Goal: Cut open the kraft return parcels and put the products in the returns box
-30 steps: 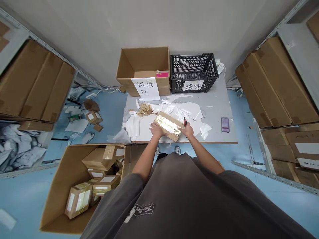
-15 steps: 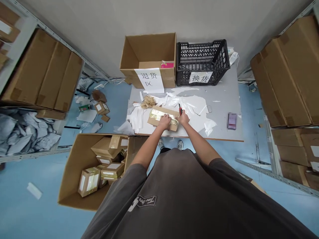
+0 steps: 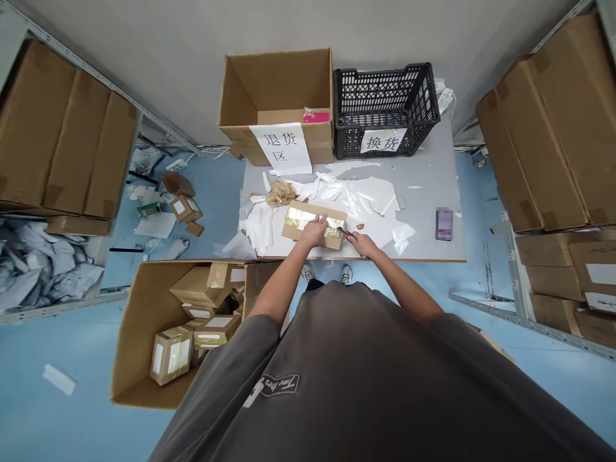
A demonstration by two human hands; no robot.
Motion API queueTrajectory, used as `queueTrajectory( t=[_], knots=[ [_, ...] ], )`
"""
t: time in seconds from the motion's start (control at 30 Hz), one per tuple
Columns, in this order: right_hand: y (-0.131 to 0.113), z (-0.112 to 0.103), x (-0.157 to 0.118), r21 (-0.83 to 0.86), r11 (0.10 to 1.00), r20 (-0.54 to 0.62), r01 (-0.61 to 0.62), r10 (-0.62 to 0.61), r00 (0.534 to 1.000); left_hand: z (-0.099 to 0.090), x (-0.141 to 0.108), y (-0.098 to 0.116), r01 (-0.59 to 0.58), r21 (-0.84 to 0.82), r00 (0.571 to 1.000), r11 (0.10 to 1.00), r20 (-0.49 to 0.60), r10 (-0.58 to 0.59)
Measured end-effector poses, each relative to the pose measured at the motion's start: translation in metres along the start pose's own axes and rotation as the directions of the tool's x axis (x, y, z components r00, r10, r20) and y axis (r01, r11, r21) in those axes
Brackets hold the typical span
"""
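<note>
A small cardboard box (image 3: 294,229) with shiny yellowish tape across its top lies slightly askew near the table's front edge. My left hand (image 3: 314,231) rests on top of it, fingers stretched out. At the box's right end, my right hand (image 3: 364,245) is closed around a red and black utility knife (image 3: 348,235). The knife's tip points left and meets the taped top near that end; whether it has cut in, I cannot tell. Torn white paper (image 3: 262,228) lies under and around the box, and a crumpled brown wad (image 3: 281,192) sits just behind it.
Behind stand a large open carton (image 3: 274,83) holding a pink item and a black plastic crate (image 3: 385,109), both labelled. A phone-like object (image 3: 444,224) lies right on the table (image 3: 428,186). A big carton of parcels (image 3: 132,340) is at lower left. Stacked boxes (image 3: 543,128) flank the right.
My right hand has turned the knife from pointing away to pointing left, bringing its tip onto the box's right end. My left hand's fingers have spread flatter. The view has shifted slightly.
</note>
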State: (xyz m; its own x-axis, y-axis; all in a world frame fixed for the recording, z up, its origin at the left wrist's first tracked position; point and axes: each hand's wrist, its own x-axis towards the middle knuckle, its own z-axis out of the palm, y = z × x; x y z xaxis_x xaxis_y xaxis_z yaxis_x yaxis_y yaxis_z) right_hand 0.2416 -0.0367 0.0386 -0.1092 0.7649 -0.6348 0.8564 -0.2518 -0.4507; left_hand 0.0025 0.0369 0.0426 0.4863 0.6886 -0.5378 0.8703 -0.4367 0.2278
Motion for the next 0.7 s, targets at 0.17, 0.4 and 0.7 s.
queueTrajectory(
  t=[0.17, 0.4, 0.7],
  knots=[
    [-0.003, -0.018, 0.005, 0.089, 0.996, 0.142, -0.022, 0.009, 0.99, -0.005, 0.0, 0.002, 0.012, 0.034, 1.0, 0.999, 0.024, -0.013],
    [-0.002, -0.005, -0.003, 0.3, 0.947, 0.256, -0.111, 0.032, 0.966, -0.011, 0.002, 0.002, 0.025, 0.045, 0.999, 0.999, 0.035, -0.026],
    [0.049, -0.013, -0.033, 0.408, 0.907, 0.184, -0.104, 0.03, 0.983, 0.0, -0.018, 0.024, 0.19, -0.091, 0.98, 0.978, -0.048, -0.195]
  ],
)
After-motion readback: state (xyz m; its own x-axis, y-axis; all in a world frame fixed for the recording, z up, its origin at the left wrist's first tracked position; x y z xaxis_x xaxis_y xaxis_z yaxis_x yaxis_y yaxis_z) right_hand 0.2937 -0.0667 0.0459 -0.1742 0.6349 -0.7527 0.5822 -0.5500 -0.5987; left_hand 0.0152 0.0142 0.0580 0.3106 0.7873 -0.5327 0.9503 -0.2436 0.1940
